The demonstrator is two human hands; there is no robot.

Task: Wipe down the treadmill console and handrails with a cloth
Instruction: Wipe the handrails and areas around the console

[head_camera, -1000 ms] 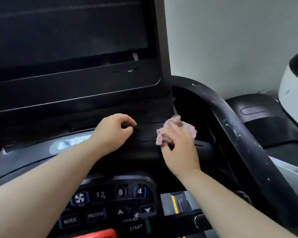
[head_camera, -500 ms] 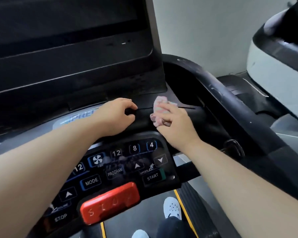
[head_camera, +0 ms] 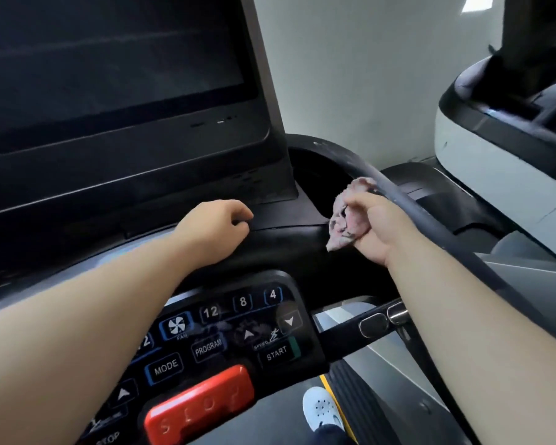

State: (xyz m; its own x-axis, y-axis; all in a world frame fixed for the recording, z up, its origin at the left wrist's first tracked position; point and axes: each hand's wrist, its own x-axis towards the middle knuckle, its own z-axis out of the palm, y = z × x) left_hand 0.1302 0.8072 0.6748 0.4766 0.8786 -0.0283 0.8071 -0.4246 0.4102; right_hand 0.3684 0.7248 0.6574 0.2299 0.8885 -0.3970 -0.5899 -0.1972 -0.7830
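Nearest to the camera, the red stop button (head_camera: 199, 409) and the keypad (head_camera: 238, 332) of the console lie under the two forearms, and a white shoe (head_camera: 321, 409) shows on the belt below. No hand touches them.

A little further, the left hand (head_camera: 215, 226) stays where it was, its fingers curled over the ridge of the console ledge (head_camera: 283, 220), as a support.

The change is on the other side. Half a second ago the right hand (head_camera: 379, 229) pressed the cloth (head_camera: 347, 220) flat on this ledge, just beside the left hand. Now the two hands are well apart. The right hand has lifted off and gone to the right, and it grips the pink cloth bunched in its fist, against or just beside the right handrail (head_camera: 430, 226). Whether the cloth really touches the rail cannot be told.

This probably means the ledge is finished and the handrail comes next. The rail shows pale marks higher up, near its bend.

Behind, the dark screen (head_camera: 109, 75) stands upright, and a neighbouring machine (head_camera: 495, 155) is at the far right.
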